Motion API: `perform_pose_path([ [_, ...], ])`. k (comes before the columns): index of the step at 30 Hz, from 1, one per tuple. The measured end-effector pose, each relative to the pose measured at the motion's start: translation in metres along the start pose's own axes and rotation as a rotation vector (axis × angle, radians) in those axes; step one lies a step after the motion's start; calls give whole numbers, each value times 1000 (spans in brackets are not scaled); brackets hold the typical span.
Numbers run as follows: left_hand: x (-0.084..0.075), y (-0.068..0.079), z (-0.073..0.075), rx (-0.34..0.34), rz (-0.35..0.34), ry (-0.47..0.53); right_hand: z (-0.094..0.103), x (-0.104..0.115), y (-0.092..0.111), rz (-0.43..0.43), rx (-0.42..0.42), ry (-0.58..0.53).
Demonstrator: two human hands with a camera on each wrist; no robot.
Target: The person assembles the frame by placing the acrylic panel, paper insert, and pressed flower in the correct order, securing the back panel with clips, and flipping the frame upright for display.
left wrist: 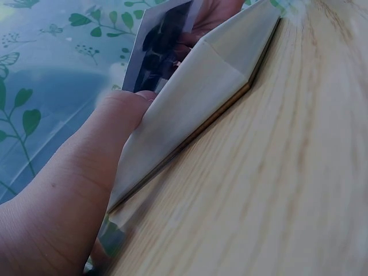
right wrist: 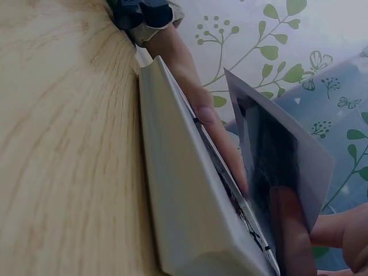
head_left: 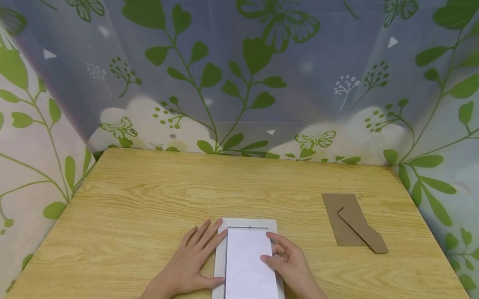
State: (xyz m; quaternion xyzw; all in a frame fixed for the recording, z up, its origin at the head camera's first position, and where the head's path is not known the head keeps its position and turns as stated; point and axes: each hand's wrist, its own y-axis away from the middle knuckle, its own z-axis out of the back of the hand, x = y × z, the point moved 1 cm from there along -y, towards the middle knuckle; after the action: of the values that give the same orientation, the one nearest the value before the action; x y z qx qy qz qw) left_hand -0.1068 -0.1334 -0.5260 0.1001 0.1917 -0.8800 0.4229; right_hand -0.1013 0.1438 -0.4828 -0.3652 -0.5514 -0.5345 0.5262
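The right grip (head_left: pixel 292 264) pinches a photo print (head_left: pixel 250 269) by its right edge, thumb on the white back and a finger against the printed side. The print, white back up, is held tilted over the recess of a white picture frame (head_left: pixel 255 223), which lies back side up on the wood-grain surface (head_left: pixel 137 198); whether the two touch cannot be told. The left grip (head_left: pixel 189 263) has its fingers straight and spread, resting along the frame's left edge. To the right, well apart from the frame, lies a brown backing board (head_left: pixel 343 233) with its easel leg (head_left: pixel 374 241) slanting past the board's edge. Behind hangs a leaf-and-butterfly patterned cloth (head_left: pixel 206 24)
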Motion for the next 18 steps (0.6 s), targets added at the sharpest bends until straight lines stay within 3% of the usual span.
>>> perform_pose_path([
  [9, 1, 1, 0, 8, 2, -15, -1, -1, -5, -7, -33, -10],
  [18, 3, 1, 0, -32, -58, -3, -4, -3, -10, -41, -84, -1],
])
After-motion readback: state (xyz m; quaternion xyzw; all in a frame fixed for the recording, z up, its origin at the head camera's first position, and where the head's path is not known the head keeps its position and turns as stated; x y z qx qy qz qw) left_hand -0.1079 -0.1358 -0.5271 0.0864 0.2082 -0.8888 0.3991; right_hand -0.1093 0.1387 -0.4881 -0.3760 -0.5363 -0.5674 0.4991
